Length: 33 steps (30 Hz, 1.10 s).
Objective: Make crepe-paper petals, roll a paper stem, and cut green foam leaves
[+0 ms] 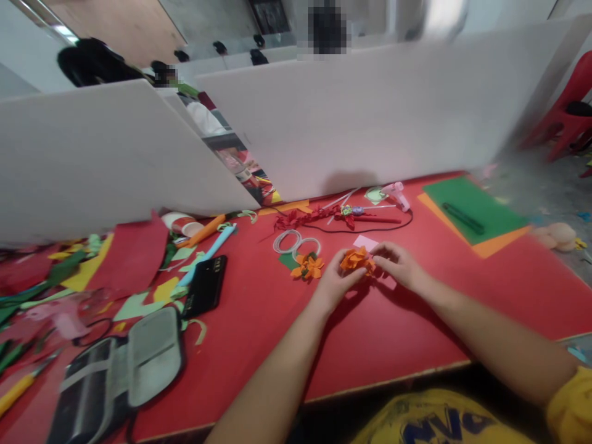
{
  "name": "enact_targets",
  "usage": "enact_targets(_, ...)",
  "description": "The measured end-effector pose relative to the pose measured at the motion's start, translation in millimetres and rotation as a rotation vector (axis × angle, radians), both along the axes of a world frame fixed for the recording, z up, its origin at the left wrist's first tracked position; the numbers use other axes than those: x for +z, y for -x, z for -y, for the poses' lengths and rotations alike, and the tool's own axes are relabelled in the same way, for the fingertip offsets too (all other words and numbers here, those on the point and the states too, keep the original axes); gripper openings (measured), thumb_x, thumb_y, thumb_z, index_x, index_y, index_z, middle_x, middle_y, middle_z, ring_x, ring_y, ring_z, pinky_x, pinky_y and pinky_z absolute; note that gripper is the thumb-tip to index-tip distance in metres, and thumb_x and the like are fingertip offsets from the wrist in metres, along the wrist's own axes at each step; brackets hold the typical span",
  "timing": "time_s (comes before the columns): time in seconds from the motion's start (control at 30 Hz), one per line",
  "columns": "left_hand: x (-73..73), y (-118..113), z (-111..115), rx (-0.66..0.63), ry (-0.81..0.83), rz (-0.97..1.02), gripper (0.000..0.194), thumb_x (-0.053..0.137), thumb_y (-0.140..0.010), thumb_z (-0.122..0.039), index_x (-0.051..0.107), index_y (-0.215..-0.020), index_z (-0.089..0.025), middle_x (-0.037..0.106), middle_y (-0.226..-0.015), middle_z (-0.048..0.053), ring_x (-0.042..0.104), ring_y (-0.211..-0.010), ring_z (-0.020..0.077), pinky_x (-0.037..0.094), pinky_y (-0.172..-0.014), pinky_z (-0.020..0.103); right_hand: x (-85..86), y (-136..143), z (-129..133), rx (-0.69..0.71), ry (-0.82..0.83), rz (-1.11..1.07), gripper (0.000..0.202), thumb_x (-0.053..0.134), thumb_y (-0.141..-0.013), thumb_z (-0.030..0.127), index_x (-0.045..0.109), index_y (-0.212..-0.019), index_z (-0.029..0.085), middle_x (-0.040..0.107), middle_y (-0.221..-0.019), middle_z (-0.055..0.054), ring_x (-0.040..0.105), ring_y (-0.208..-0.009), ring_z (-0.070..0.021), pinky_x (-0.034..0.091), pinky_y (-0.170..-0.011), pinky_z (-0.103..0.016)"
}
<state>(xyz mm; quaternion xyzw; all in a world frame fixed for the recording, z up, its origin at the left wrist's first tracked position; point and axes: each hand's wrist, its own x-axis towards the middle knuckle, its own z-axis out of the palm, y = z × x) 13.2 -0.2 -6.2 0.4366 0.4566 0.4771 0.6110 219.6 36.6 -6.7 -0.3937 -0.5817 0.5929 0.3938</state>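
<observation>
Cupping an orange paper flower [355, 260] between thumb and fingers, the left hand [337, 277] holds it just above the red tabletop [259, 345]. The right hand [396, 266] meets the flower's right edge, its thumb and fingers drawn close together; the detail there is small and soft, so I cannot tell whether they pinch a petal or merely touch it. Just beyond the flower lies a pink paper square [365, 242].

Near the left hand, on its outer side, rests a second orange flower [308, 267], with a green paper piece [287, 261] and two pale rings [287, 241] just beyond. Farther ahead of both hands are a red paper-wrapped stem [319, 216] and a pink glue gun [394, 194]. Beyond the right hand, out to its right, a black cutter [463, 218] lies on a green sheet [490, 200], which overlaps an orange sheet [489, 246]. Well to the left of the left hand are a black phone [206, 287] and an open case [155, 354].
</observation>
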Motion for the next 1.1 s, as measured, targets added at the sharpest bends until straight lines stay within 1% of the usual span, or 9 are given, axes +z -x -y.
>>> enact_targets(0.13, 3.1, -3.1, -0.1, 0.034, 0.107, 0.181, 0.062, 0.097, -0.071, -0.042, 0.065, -0.119, -0.021, 0.078, -0.115, 0.009, 0.078, -0.096, 0.0245, 0.063, -0.09, 0.043, 0.7, 2.1, 2.4, 0.036, -0.042, 0.001, 0.03, 0.077, -0.087, 0.047, 0.067, -0.104, 0.024, 0.071, -0.093, -0.002, 0.068, -0.074, -0.0153, 0.059, -0.071, -0.032)
enact_targets(0.23, 4.9, -5.4, 0.8, 0.03, 0.185, 0.272, 0.061, 0.097, -0.071, -0.043, 0.065, -0.117, -0.02, 0.079, -0.109, 0.007, 0.077, -0.09, 0.0221, 0.063, -0.088, 0.041, 0.3, 3.0, 3.4, -0.021, -0.165, 0.042, 0.024, 0.074, -0.089, 0.042, 0.07, -0.105, 0.025, 0.072, -0.098, -0.004, 0.069, -0.078, -0.0169, 0.059, -0.072, -0.033)
enact_targets(0.33, 4.6, -7.0, 1.9, 0.006, 0.209, 0.313, 0.057, 0.097, -0.071, -0.043, 0.067, -0.114, -0.019, 0.078, -0.106, 0.006, 0.076, -0.09, 0.0206, 0.061, -0.089, 0.037, 1.6, 2.5, 3.8, -0.084, -0.333, 0.127, 0.013, 0.07, -0.091, 0.033, 0.073, -0.101, 0.025, 0.072, -0.099, -0.005, 0.069, -0.084, -0.0178, 0.057, -0.075, -0.033)
enact_targets(0.43, 3.7, -6.4, 2.0, -0.005, 0.22, 0.288, 0.056, 0.098, -0.07, -0.043, 0.07, -0.113, -0.018, 0.078, -0.108, 0.008, 0.075, -0.093, 0.0204, 0.059, -0.085, 0.032, 3.9, 0.4, 2.8, -0.103, -0.41, 0.194, 0.01, 0.067, -0.092, 0.028, 0.075, -0.096, 0.025, 0.071, -0.096, -0.006, 0.067, -0.084, -0.0185, 0.055, -0.073, -0.032)
enact_targets(0.53, 2.9, -3.8, 0.9, -0.021, 0.221, 0.236, 0.056, 0.096, -0.072, -0.046, 0.072, -0.114, -0.02, 0.077, -0.107, 0.007, 0.072, -0.091, 0.0182, 0.055, -0.076, 0.026, 5.6, -2.4, 0.5, -0.112, -0.399, 0.231, 0.008, 0.067, -0.093, 0.027, 0.075, -0.094, 0.025, 0.071, -0.095, -0.006, 0.067, -0.083, -0.0193, 0.055, -0.073, -0.033)
enact_targets(0.67, 0.4, -1.1, -1.2, -0.043, 0.188, 0.23, 0.052, 0.088, -0.08, -0.055, 0.072, -0.115, -0.019, 0.076, -0.105, 0.008, 0.07, -0.083, 0.0169, 0.053, -0.071, 0.026, 6.8, -4.4, -1.6, -0.107, -0.379, 0.206, 0.008, 0.068, -0.092, 0.03, 0.075, -0.094, 0.027, 0.072, -0.094, -0.006, 0.068, -0.084, -0.0201, 0.056, -0.074, -0.034)
enact_targets(0.77, -3.1, -1.4, -1.2, 0.015, 0.135, 0.175, 0.056, 0.092, -0.076, -0.051, 0.068, -0.118, -0.021, 0.076, -0.108, 0.008, 0.073, -0.086, 0.0192, 0.057, -0.076, 0.03, 6.5, -3.8, -1.3, -0.089, -0.256, 0.14, 0.015, 0.073, -0.089, 0.038, 0.074, -0.097, 0.026, 0.073, -0.093, -0.005, 0.069, -0.081, -0.0197, 0.058, -0.074, -0.035)
enact_targets(0.9, -7.8, -3.3, 0.4, 0.017, 0.03, 0.111, 0.059, 0.095, -0.073, -0.044, 0.065, -0.119, -0.023, 0.076, -0.11, 0.005, 0.074, -0.092, 0.0208, 0.06, -0.085, 0.035, 5.6, -2.7, 0.4, -0.036, -0.074, 0.034, 0.031, 0.079, -0.084, 0.049, 0.072, -0.101, 0.024, 0.074, -0.092, -0.005, 0.07, -0.076, -0.0194, 0.06, -0.07, -0.035)
enact_targets(1.1, -9.0, -6.6, 3.7, -0.013, 0.043, 0.133, 0.053, 0.092, -0.079, -0.04, 0.062, -0.12, -0.023, 0.073, -0.104, 0.003, 0.073, -0.09, 0.0193, 0.061, -0.084, 0.034, 13.5, -4.4, 5.8, -0.075, -0.307, 0.147, 0.013, 0.076, -0.089, 0.038, 0.075, -0.092, 0.026, 0.076, -0.094, -0.007, 0.071, -0.089, -0.0236, 0.059, -0.081, -0.039)
